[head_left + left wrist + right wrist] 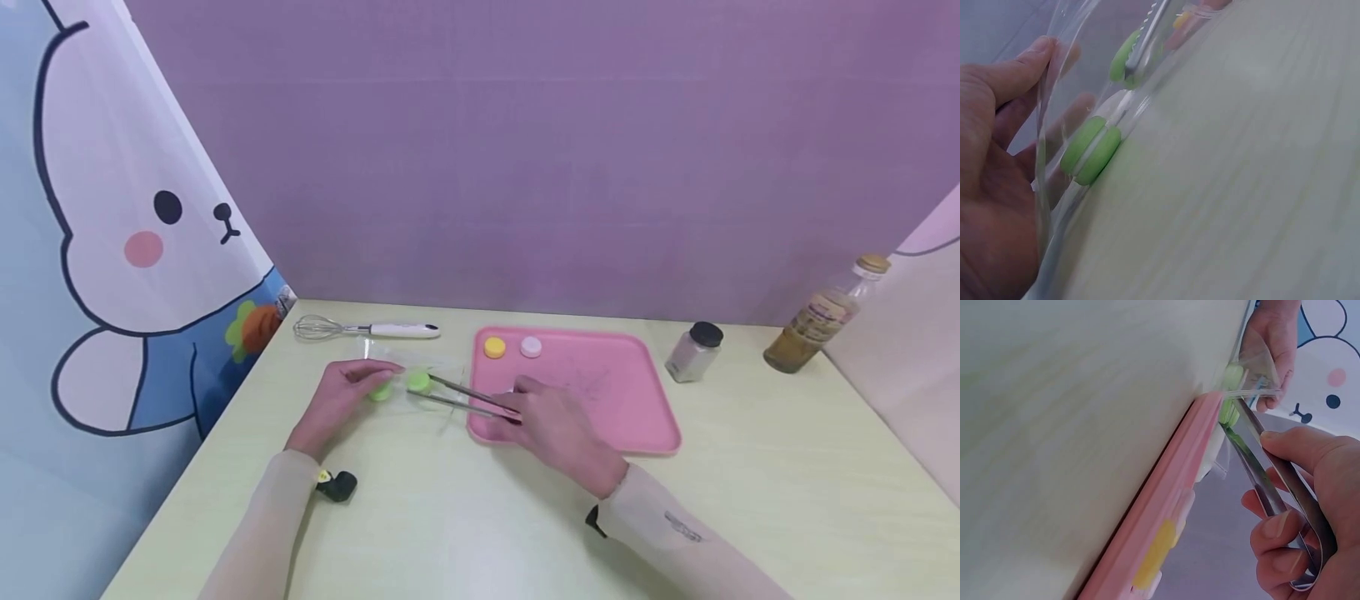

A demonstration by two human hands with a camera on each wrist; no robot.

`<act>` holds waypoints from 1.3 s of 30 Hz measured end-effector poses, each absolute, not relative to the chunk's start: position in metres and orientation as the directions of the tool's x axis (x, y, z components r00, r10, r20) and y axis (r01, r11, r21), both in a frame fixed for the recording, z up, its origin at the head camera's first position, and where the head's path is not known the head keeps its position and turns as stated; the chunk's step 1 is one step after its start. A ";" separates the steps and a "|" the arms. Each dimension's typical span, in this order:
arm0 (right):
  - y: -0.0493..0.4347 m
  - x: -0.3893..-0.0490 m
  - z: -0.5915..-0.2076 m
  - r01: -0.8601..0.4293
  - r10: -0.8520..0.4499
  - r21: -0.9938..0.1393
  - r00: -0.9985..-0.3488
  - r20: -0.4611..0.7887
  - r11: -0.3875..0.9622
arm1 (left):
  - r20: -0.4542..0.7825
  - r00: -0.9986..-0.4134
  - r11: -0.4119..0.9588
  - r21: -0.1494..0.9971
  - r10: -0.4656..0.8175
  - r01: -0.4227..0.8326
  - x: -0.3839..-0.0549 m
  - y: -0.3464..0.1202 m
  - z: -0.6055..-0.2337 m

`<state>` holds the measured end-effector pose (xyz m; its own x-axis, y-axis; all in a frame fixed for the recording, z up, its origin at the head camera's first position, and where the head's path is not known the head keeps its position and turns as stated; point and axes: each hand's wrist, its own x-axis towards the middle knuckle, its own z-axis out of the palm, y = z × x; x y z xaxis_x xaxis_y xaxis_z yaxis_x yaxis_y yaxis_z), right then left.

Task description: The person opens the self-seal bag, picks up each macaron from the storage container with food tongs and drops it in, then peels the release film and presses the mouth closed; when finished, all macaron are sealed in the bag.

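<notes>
My left hand pinches the edge of a clear plastic bag between thumb and fingers. Inside the bag, close to those fingers, sits one green macaron with a pale filling. A pair of metal tongs is gripped in my right hand, thumb on one arm and fingers curled round the other. Its toothed tips reach into the bag and lie on either side of a second green macaron.
Right of the bag lies a pink tray bearing a yellow macaron and a pale one. A whisk lies behind the bag. Farther right stand a black-capped jar and a corked bottle.
</notes>
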<state>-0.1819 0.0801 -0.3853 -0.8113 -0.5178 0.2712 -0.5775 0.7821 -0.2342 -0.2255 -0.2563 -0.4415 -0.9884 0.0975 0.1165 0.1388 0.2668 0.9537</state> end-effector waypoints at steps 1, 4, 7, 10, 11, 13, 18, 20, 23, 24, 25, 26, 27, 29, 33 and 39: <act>0.078 -0.183 -0.385 -0.569 -0.511 -0.246 -0.819 0.262 0.785 | 0.118 -0.988 0.263 0.955 0.097 0.140 -0.225 -0.256 -0.441; 0.074 -0.185 -0.386 -0.557 -0.506 -0.260 -0.828 0.241 0.789 | 0.136 -0.985 0.259 0.953 0.102 0.158 -0.226 -0.256 -0.441; 0.069 -0.187 -0.388 -0.563 -0.512 -0.258 -0.825 0.241 0.785 | 0.146 -0.984 0.258 0.951 0.106 0.169 -0.226 -0.255 -0.441; 0.066 -0.189 -0.389 -0.586 -0.530 -0.230 -0.806 0.264 0.777 | 0.151 -0.982 0.239 0.955 0.113 0.175 -0.226 -0.255 -0.441; 0.065 -0.189 -0.389 -0.594 -0.535 -0.225 -0.799 0.273 0.773 | 0.153 -0.981 0.230 0.957 0.116 0.177 -0.226 -0.255 -0.441; 0.063 -0.190 -0.390 -0.610 -0.544 -0.208 -0.784 0.299 0.765 | 0.154 -0.981 0.218 0.960 0.119 0.177 -0.226 -0.255 -0.441; 0.059 -0.192 -0.392 -0.647 -0.562 -0.179 -0.744 0.362 0.742 | 0.157 -0.980 0.207 0.962 0.118 0.179 -0.225 -0.254 -0.441; 0.058 -0.193 -0.392 -0.655 -0.567 -0.165 -0.733 0.376 0.737 | 0.162 -0.980 0.204 0.962 0.117 0.183 -0.224 -0.254 -0.441; 0.056 -0.194 -0.393 -0.669 -0.580 -0.143 -0.716 0.389 0.730 | 0.166 -0.979 0.196 0.963 0.118 0.187 -0.224 -0.255 -0.441; 0.055 -0.195 -0.394 -0.671 -0.583 -0.141 -0.713 0.389 0.728 | 0.167 -0.979 0.192 0.963 0.118 0.188 -0.224 -0.255 -0.441; 0.054 -0.196 -0.394 -0.674 -0.586 -0.138 -0.711 0.388 0.726 | 0.167 -0.979 0.190 0.964 0.117 0.187 -0.224 -0.255 -0.441; 0.053 -0.196 -0.394 -0.676 -0.588 -0.134 -0.708 0.391 0.724 | 0.165 -0.980 0.188 0.965 0.116 0.185 -0.225 -0.255 -0.441; 0.052 -0.197 -0.395 -0.678 -0.589 -0.134 -0.706 0.393 0.723 | 0.163 -0.980 0.184 0.966 0.114 0.182 -0.225 -0.256 -0.441; 0.050 -0.198 -0.395 -0.676 -0.586 -0.132 -0.706 0.398 0.725 | 0.158 -0.981 0.178 0.968 0.111 0.176 -0.224 -0.255 -0.440; 0.045 -0.200 -0.396 -0.674 -0.575 -0.147 -0.707 0.411 0.724 | 0.150 -0.983 0.177 0.970 0.107 0.167 -0.224 -0.255 -0.438; 0.039 -0.203 -0.396 -0.673 -0.575 -0.150 -0.709 0.409 0.724 | 0.155 -0.983 0.191 0.966 0.101 0.173 -0.224 -0.256 -0.439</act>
<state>-0.2028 0.0391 -0.3962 -0.7090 -0.5747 0.4086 -0.6734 0.7239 -0.1502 -0.2236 -0.2556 -0.4392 -0.9826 0.1014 0.1554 0.1725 0.1905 0.9664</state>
